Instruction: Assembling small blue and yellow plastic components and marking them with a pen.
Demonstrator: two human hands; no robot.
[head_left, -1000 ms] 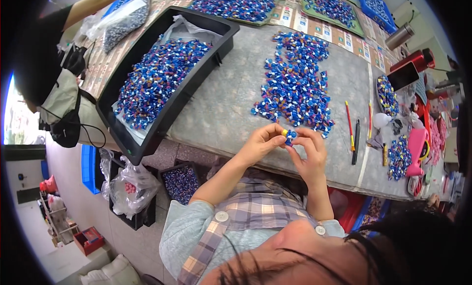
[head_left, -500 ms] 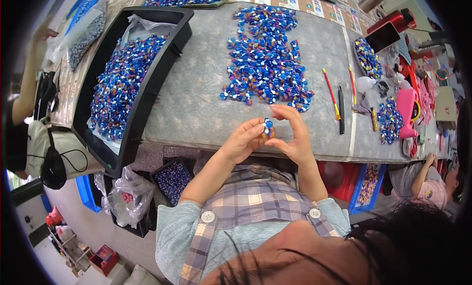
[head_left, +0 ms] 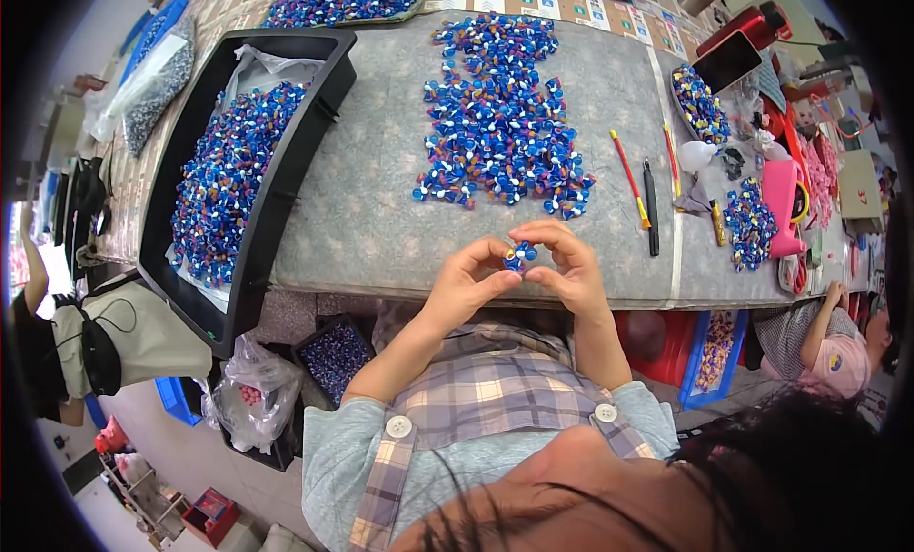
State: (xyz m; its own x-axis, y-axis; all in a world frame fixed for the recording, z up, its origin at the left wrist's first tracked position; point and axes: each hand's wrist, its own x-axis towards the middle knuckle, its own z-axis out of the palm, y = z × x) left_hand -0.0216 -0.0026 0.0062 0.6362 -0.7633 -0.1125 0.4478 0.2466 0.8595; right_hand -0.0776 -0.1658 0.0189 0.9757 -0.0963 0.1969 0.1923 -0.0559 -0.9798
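Observation:
Between my two hands, just over the table's near edge, are small glossy blue pieces with white and yellow parts [head_left: 519, 255]. My left hand [head_left: 474, 276] is closed in a pinch on them from the left. From the right, my right hand [head_left: 571, 268] pinches them too, thumb and forefinger curled round. Exactly how many pieces my fingertips hold is too small to tell. Beyond my hands, a spread of similar blue, white and orange pieces [head_left: 505, 123] lies on the grey table cover [head_left: 371, 180].
A black tray [head_left: 295, 176] heaped with similar pieces stands at the left. To the right lie a red-and-yellow brush [head_left: 630, 179], a black pen [head_left: 651, 207], a small pile of pieces [head_left: 750, 225] and a pink tool [head_left: 786, 214]. A person [head_left: 824, 338] sits at the far right.
My right hand has closed in on the pieces and its fingers now meet them. The blue pieces have shifted slightly between my fingertips. The view has shifted a little.

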